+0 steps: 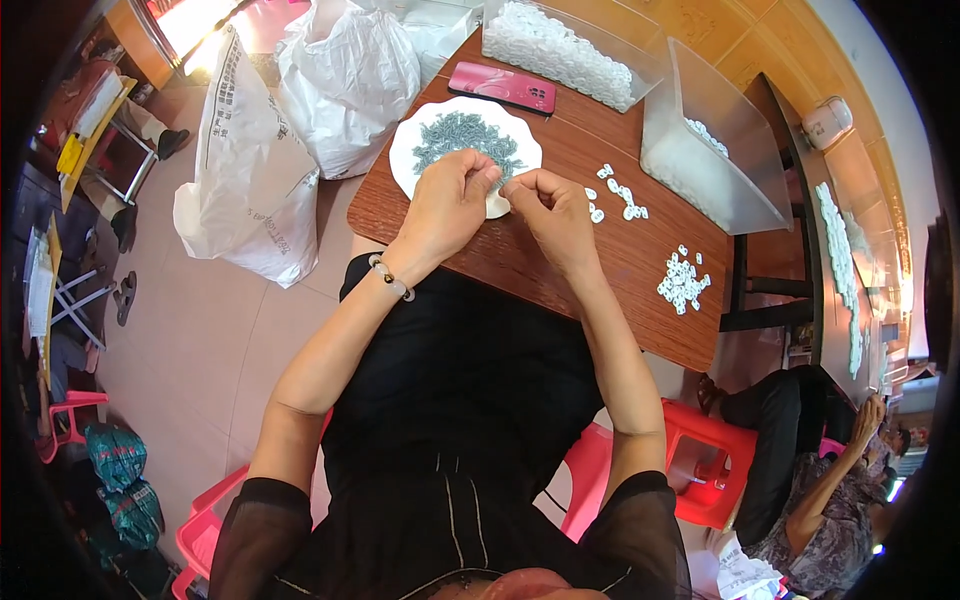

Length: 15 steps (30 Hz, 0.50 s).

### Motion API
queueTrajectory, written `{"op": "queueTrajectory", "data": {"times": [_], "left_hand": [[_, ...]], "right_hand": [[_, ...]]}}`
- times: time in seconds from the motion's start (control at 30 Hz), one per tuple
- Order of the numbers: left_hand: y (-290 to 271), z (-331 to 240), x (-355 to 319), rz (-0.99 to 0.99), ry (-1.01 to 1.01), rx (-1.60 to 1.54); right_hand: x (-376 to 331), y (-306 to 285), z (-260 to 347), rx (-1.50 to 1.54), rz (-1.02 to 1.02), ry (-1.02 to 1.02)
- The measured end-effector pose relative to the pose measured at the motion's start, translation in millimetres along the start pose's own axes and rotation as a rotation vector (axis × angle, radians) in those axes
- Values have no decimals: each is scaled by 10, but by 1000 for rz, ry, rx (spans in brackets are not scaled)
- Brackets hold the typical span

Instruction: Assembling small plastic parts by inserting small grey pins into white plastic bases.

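A white plate with a wavy rim (402,165) stands at the table's left end, heaped with small grey metallic pieces (450,135). Over its near edge, my left hand (450,205) is closed, thumb and forefinger pinched together. Close beside it, my right hand (555,215) also pinches, its fingertips almost meeting the left ones. Whatever lies between the fingers is too small to make out. Right of my right hand lie several loose white plastic pieces with holes (628,200). A denser pile of similar white pieces (683,283) sits nearer the table's right end.
A pink phone (502,88) lies behind the plate. Two clear bins, one at the back (640,40) and one at the right (690,175), hold white pieces. White sacks (250,190) stand on the floor at left. A person (830,500) sits at right by a red stool (715,465).
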State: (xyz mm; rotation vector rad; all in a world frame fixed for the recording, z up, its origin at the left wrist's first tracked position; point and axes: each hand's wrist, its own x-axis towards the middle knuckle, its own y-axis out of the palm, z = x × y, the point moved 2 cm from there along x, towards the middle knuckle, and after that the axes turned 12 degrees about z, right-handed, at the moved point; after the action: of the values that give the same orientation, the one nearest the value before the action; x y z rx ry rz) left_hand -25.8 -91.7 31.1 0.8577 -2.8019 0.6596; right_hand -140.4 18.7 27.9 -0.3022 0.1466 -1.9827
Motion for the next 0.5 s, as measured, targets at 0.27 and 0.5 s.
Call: {"op": "queueTrajectory", "data": {"times": [0.27, 0.5], "left_hand": [[-30, 88, 0, -11, 16, 51], [-56, 143, 8, -41, 21, 68]], "right_hand": [[103, 11, -13, -74, -4, 19], [119, -21, -36, -49, -16, -20]]}}
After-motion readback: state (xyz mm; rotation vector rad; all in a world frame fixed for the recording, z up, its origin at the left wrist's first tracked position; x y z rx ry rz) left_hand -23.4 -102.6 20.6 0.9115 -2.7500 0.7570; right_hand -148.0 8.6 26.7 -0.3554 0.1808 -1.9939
